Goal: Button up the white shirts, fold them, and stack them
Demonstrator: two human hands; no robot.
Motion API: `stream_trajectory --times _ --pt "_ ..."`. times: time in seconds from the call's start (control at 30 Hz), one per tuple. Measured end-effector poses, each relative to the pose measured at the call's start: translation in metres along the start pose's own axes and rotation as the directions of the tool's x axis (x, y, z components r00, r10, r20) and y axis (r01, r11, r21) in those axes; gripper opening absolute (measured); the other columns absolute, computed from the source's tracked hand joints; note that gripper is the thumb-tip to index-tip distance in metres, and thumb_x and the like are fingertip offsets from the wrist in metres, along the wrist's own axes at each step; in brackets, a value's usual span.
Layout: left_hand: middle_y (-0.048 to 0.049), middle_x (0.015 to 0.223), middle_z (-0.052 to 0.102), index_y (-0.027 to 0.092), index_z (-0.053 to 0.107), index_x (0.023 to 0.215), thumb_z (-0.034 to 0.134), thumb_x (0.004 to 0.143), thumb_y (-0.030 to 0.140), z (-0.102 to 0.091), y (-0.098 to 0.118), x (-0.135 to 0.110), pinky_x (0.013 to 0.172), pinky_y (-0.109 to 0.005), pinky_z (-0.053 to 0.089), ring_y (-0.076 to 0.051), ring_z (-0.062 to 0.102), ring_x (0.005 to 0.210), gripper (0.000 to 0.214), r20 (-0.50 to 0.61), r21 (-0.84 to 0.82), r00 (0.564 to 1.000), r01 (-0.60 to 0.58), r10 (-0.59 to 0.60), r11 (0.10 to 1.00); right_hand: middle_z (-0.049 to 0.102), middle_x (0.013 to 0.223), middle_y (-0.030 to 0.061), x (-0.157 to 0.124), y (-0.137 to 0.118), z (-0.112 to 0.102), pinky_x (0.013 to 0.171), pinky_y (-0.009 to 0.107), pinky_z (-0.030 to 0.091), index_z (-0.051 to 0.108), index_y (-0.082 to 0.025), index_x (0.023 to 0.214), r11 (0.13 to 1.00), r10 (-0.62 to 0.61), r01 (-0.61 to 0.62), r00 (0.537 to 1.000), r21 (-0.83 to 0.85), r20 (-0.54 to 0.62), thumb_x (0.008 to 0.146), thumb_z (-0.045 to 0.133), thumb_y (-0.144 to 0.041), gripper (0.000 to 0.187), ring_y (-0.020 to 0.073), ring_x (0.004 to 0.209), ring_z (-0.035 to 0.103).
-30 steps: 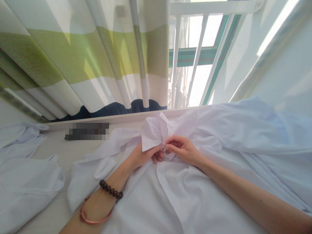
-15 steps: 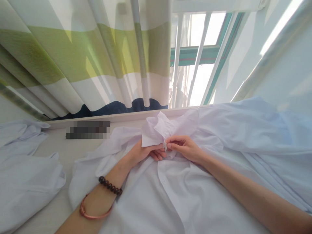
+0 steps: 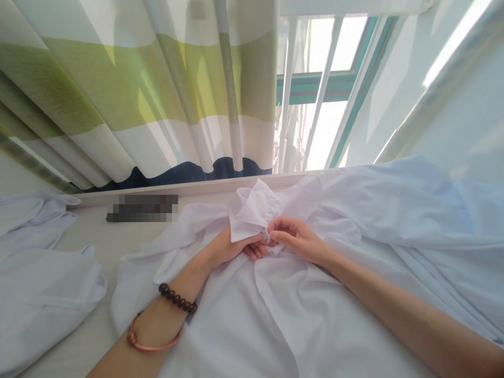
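Beyond the collar (image 3: 252, 210) and leftward hangs the curtain (image 3: 157, 89). The white shirt (image 3: 326, 325) spreads to both sides of the collar and toward me. Its placket (image 3: 268, 294) starts just below the collar, its long axis running to me, near end slightly rightward. My right hand (image 3: 297, 239) comes in from the collar's right, thumb and forefinger pinched on its lower edge; my left hand (image 3: 238, 245) lies under its left side, thumb over the cloth, fingers curled beneath. Neither is nearer: both touch that edge. What small bit sits between my fingertips, I cannot tell.
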State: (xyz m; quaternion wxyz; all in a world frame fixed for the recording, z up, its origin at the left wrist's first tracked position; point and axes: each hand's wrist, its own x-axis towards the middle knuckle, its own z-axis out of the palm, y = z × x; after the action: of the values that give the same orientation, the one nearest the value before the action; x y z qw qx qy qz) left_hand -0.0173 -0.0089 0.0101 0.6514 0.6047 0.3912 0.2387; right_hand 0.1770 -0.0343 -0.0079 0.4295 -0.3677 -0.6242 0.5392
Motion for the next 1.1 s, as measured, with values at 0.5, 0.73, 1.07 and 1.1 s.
stream_trajectory --times 0.5,0.73,1.07,1.1 --pt "-0.0013 0.059 0.066 0.011 0.063 0.069 0.061 0.074 0.034 0.0050 0.0018 0.0001 0.051 -0.021 0.051 -0.011 0.061 0.051 0.024 -0.075 0.066 0.997 0.006 -0.002 0.998 0.073 0.081 0.0043 -0.0003 0.0043 0.0021 0.076 0.031 0.054 0.070 -0.015 0.087 0.999 -0.020 0.019 1.000 -0.035 -0.022 0.084 0.057 -0.030 0.021 0.0201 0.079 0.068" --pt "-0.0011 0.059 0.065 0.012 0.064 0.070 0.062 0.074 0.034 0.0059 0.0030 -0.0019 0.051 -0.021 0.051 -0.011 0.060 0.050 0.023 -0.071 0.070 0.997 -0.001 0.006 0.998 0.072 0.085 0.0034 -0.0027 0.0033 0.0031 0.081 0.031 0.050 0.070 -0.016 0.088 0.994 -0.100 0.102 0.994 -0.048 0.047 0.085 0.056 -0.027 0.018 0.0200 0.085 0.065" --pt "0.0007 0.056 0.062 0.013 0.060 0.068 0.061 0.077 0.034 0.0099 0.0010 -0.0007 0.047 -0.021 0.049 -0.011 0.057 0.047 0.022 -0.128 0.083 0.992 -0.006 0.017 0.997 0.072 0.082 0.0033 -0.0056 0.0035 0.0035 0.075 0.030 0.052 0.071 -0.018 0.084 0.979 -0.122 0.109 0.990 -0.170 -0.074 0.080 0.061 -0.029 0.015 0.0201 0.080 0.066" --pt "0.0006 0.056 0.062 0.013 0.060 0.069 0.060 0.077 0.034 0.0100 0.0013 -0.0008 0.047 -0.021 0.049 -0.011 0.057 0.047 0.022 -0.130 0.084 0.991 -0.005 0.016 0.996 0.073 0.082 0.0037 -0.0051 0.0055 0.0032 0.073 0.030 0.052 0.071 -0.018 0.083 0.984 -0.101 0.082 0.988 -0.158 -0.115 0.079 0.063 -0.030 0.015 0.0201 0.078 0.066"
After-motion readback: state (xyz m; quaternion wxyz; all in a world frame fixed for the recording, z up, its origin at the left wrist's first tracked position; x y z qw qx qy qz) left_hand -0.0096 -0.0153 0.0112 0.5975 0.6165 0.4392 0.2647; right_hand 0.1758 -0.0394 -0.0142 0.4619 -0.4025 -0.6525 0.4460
